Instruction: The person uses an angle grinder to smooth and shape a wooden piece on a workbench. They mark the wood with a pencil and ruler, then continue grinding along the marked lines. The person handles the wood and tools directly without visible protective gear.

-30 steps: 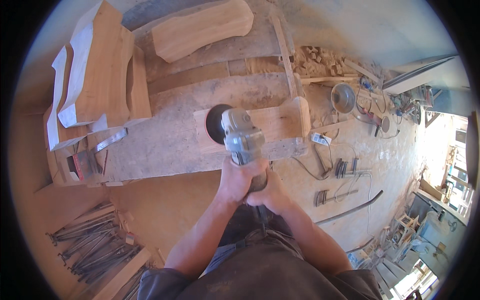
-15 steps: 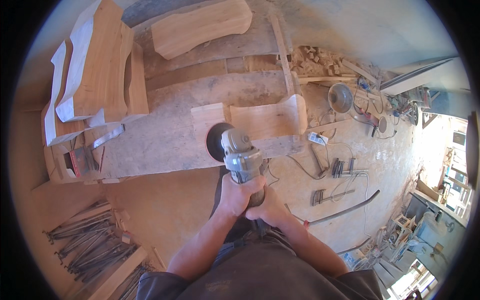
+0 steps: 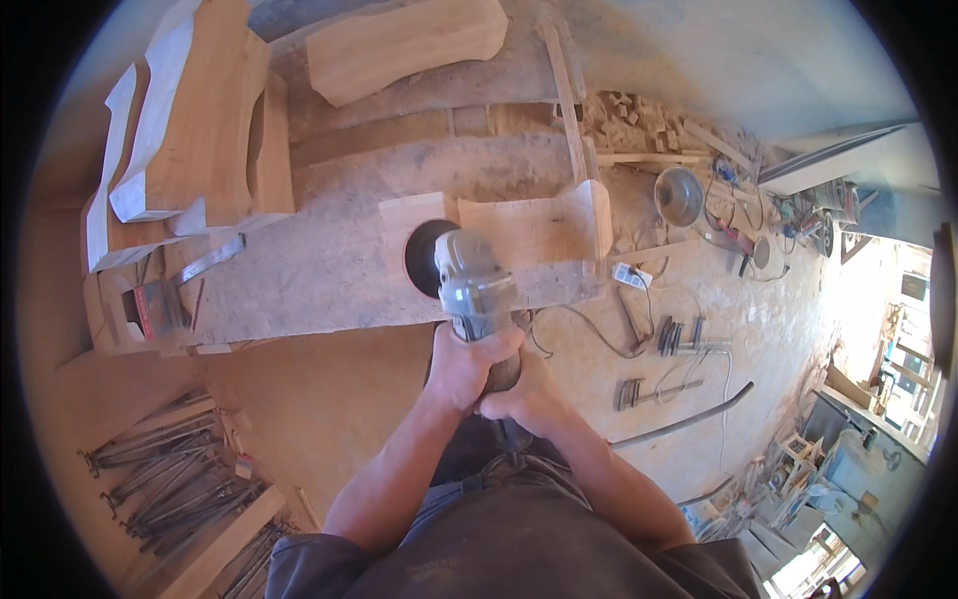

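Both my hands grip a grey angle grinder (image 3: 477,290) in front of my body. My left hand (image 3: 462,367) wraps round its body close behind the gear head. Farther back, my right hand (image 3: 531,397) closes round the rear handle. The dark round disc (image 3: 427,258) sits at the left end of a curved, pale wooden piece (image 3: 534,238), partly covering it; whether it touches the wood I cannot tell. That piece lies on a dusty plank bench (image 3: 329,250), and its right end flares upward.
Shaped wooden pieces (image 3: 190,120) are stacked on the bench's left; another board (image 3: 404,45) lies at the back. Metal clamps (image 3: 170,469) fill the floor at lower left. A power strip (image 3: 632,277), cords, more clamps (image 3: 689,337) and a round metal lamp-like bowl (image 3: 679,196) lie right.
The grinder and both hands have shifted slightly up and left in the view, farther over the wooden piece. My grip on it is unchanged.
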Motion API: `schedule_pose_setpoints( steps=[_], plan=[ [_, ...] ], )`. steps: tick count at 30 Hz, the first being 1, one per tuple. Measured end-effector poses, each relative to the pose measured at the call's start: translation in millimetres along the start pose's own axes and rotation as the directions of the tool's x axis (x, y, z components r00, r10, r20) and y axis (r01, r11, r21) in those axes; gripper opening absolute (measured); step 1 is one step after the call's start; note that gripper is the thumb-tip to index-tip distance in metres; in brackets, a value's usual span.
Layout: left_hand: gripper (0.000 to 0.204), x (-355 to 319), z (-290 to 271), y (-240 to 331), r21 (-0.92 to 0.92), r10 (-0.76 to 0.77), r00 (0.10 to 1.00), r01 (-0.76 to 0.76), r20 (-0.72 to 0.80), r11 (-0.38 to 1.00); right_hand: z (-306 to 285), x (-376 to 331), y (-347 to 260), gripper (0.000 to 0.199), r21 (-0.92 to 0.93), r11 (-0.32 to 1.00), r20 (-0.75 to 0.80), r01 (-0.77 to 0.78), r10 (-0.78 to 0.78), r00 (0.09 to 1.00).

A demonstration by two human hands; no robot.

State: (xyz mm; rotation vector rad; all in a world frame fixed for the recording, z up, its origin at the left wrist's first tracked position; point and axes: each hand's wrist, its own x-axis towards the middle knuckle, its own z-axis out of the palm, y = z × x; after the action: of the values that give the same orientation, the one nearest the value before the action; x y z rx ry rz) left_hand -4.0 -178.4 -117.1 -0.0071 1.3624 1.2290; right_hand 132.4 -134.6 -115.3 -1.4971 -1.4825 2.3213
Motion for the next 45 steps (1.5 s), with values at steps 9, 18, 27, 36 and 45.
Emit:
schedule_pose_setpoints(
  steps=[9,18,27,36,45],
  plan=[
    [0.022,-15,-7,-13,0.06,0.021,1.0,-0.022,0.008,0.998,4,-18,4,0.077,-0.048,0.99,0.068,-0.136,0.139,0.988],
    [0.022,-34,-3,-22,0.072,0.007,1.0,-0.006,-0.019,0.997,6,-34,21,0.066,-0.034,0.994,0.047,-0.107,0.108,0.993],
    [0.023,-44,3,-38,0.11,-0.023,1.0,0.023,-0.003,0.994,-3,-51,28,0.068,-0.041,0.985,0.086,-0.169,0.172,0.981],
    [0.026,-23,57,-45,0.322,-0.011,0.997,-0.015,0.078,0.947,-33,-60,45,0.055,0.317,0.944,-0.121,0.087,-0.051,0.991],
    [0.02,-34,9,-22,0.116,0.025,1.0,-0.024,-0.01,0.993,-7,-34,33,0.045,0.055,0.998,0.089,-0.044,0.039,0.995]
  ],
)
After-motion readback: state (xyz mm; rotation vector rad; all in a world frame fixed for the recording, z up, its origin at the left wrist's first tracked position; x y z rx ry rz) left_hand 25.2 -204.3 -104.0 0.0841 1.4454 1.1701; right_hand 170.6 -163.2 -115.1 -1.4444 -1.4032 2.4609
